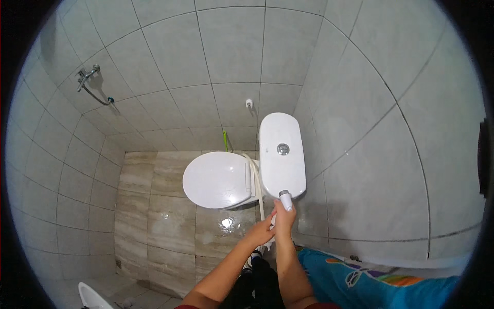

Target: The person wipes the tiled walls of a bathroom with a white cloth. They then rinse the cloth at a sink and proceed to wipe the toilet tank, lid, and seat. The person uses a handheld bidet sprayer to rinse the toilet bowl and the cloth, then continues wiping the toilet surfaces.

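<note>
My right hand (pixel 285 218) is closed around a white handheld sprayer (pixel 285 200) with a grey head, just below the near end of the toilet cistern (pixel 283 170). Close against it on the left is my left hand (pixel 261 231), its fingers at a white part beneath the sprayer; its exact hold is partly hidden. A cream hose (pixel 259 189) runs between the cistern and the shut toilet lid (pixel 216 179), then down towards my hands. The round chrome flush button (pixel 283 149) sits in the cistern top.
A chrome mixer tap (pixel 88 76) is on the tiled wall. A green handle (pixel 225 141) stands behind the toilet. The floor tiles (pixel 170 216) look wet. A blue patterned cloth (pixel 332 278) hangs at lower right, and a white basin edge (pixel 92 297) shows at lower left.
</note>
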Tool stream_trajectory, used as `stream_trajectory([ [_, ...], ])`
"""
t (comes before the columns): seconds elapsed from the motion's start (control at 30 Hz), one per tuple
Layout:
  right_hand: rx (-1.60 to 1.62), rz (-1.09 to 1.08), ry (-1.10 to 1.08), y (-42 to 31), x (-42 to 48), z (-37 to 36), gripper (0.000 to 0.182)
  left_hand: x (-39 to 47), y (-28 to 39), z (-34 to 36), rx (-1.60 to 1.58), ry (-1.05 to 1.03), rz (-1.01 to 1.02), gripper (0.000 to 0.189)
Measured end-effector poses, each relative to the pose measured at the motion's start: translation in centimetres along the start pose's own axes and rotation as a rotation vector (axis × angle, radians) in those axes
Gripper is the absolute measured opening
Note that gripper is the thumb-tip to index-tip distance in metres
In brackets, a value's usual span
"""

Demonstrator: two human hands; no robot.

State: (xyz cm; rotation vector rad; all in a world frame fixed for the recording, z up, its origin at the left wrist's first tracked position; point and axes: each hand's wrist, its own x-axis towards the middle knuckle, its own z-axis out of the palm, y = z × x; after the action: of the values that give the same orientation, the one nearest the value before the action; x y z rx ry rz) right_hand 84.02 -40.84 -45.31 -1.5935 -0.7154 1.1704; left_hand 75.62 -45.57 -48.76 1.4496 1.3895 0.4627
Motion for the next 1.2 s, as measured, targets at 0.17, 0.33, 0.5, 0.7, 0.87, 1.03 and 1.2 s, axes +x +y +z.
stream_trajectory([
  [0.17, -0.142, -0.058, 0.09, -0.7, -0.2, -0.9, 0.027, 1.1, -2.3, 2.6, -0.028, -0.101, 0.068, 0.061],
  [0.33, -0.35, -0.138, 0.072, -1.0, 1.2, -1.5, 0.04, 1.2, 0.8, 2.2, -0.316, -0.171, 0.117, 0.05],
  [0.5, -0.358, -0.151, 0.059, -1.6, 1.3, -1.5, 0.041, 1.2, 1.7, 1.6, -0.301, -0.176, 0.048, 0.049],
  [0.7, -0.397, -0.09, 0.018, -0.1, 3.7, -2.0, 0.041, 2.0, 2.3, 1.9, -0.324, -0.213, 0.052, 0.053],
  [0.87, -0.237, 0.018, -0.388, -3.6, 2.3, -2.1, 0.039, 1.9, 1.3, 1.6, -0.312, -0.13, -0.034, 0.054],
  [1.03, -0.046, 0.114, -0.502, -3.2, 5.1, -2.6, 0.04, 3.1, 3.2, 0.9, -0.384, -0.23, -0.088, 0.057],
  [1.2, 0.035, 0.134, -0.292, -2.9, 5.8, -2.6, 0.045, 4.4, 3.5, 1.2, -0.199, -0.221, -0.083, 0.069],
])
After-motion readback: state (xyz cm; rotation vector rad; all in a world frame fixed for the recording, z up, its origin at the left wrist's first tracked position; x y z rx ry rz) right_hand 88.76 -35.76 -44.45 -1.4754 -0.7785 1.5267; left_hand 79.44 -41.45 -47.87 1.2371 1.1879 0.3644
